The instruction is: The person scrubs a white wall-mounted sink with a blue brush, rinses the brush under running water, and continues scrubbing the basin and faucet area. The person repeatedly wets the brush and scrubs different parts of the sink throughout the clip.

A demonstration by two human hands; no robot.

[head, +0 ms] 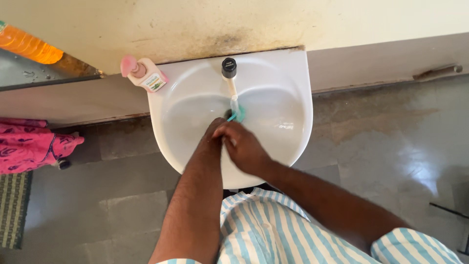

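My two hands meet over the bowl of a white wall-mounted sink (293, 98). My right hand (244, 146) lies over my left hand (213, 131), whose fingers are mostly hidden. A small teal object (239, 116) sticks out past the fingertips, near the drain. It sits under a thin stream of water from the tap (228, 68), which has a black top. The right hand's fingers are curled around the object's near end. Which fingers of the left hand touch it I cannot tell.
A pink-capped soap pump bottle (146, 74) stands on the sink's left rim. An orange bottle (29, 46) lies on a ledge at upper left. Pink cloth (29, 146) and a striped mat (13, 210) are on the left. Grey floor tiles (391, 146) surround the sink.
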